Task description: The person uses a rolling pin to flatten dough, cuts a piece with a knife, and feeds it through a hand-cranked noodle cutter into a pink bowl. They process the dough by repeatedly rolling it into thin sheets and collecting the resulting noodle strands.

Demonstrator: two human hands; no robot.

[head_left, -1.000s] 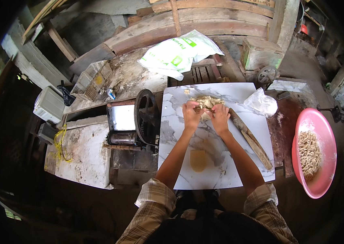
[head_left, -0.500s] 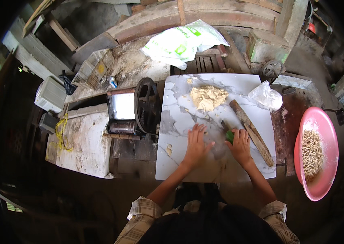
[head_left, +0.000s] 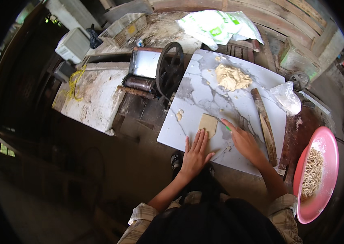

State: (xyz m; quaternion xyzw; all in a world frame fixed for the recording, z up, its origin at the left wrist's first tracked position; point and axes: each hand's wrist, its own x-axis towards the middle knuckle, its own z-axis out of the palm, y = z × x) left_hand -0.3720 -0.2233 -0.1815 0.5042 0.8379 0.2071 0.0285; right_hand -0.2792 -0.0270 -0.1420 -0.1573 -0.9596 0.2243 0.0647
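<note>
On the marble-patterned board lies a flat, pale piece of dough with straight-cut edges. My left hand is open, its stretched fingertips resting on the near edge of that piece. To the right, my right hand is closed round a green-handled knife; its blade hardly shows. Farther back sits a rough lump of dough. A long wooden stick, worn and brown, lies just right of my right hand. Small dough scraps are scattered over the board.
Left of the board stands a hand-cranked roller machine with a big dark wheel. A pink basin of cut strips is at the right. A clear plastic bag sits on the board's right edge; a white-green sack lies behind.
The view has turned, so the board appears tilted. My left hand now rests at the flat dough piece, which was not visible before. My right hand still holds the green-handled knife.
</note>
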